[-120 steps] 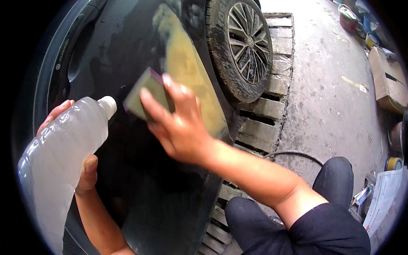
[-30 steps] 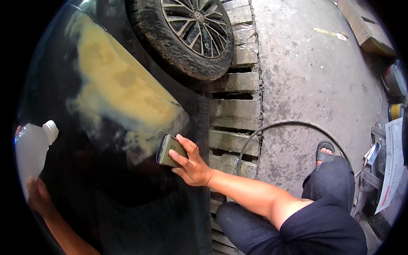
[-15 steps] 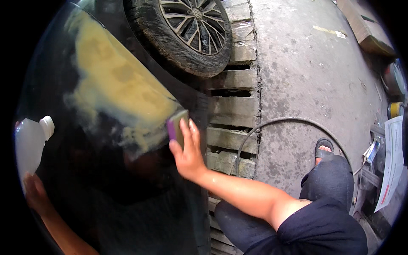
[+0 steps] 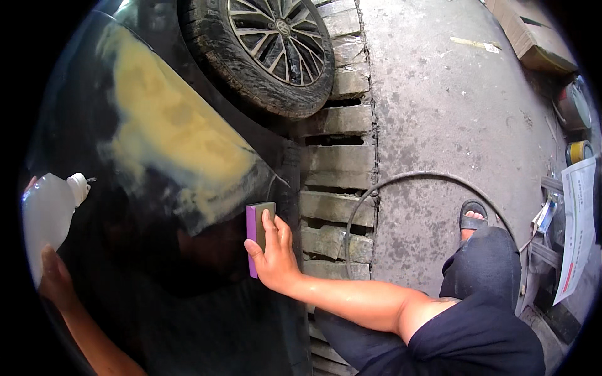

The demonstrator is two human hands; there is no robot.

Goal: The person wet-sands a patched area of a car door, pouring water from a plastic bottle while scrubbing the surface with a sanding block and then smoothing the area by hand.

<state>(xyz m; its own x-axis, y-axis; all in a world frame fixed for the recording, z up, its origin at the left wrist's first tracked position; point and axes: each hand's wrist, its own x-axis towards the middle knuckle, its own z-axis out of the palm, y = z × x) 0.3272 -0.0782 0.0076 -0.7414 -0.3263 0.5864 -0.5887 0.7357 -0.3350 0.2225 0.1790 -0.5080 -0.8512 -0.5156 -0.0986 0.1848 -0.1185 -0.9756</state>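
My right hand (image 4: 276, 257) is closed round a sanding block (image 4: 253, 235) with a purple edge and a grey-olive face. The block rests on the dark car panel (image 4: 207, 313), below a patch of yellow filler (image 4: 179, 119) with pale, feathered borders. My left hand (image 4: 53, 276), at the far left, grips a translucent white plastic bottle (image 4: 47, 210) from below. The bottle tilts toward the panel, and a little clear liquid shows at its white cap. Part of the bottle and some fingers are cut off by the picture's dark rim.
A car wheel (image 4: 282, 44) stands at the top beside the filler. Slatted concrete drain covers (image 4: 338, 166) run along the floor, crossed by a black hose (image 4: 433, 175). At right are a cardboard box (image 4: 545, 53), cans (image 4: 578, 152) and a printed sheet (image 4: 577, 219).
My right hand has drawn the sanding block down, away from the filler's lower corner. At the left, the bottle has shifted slightly right and liquid now shows at its cap.
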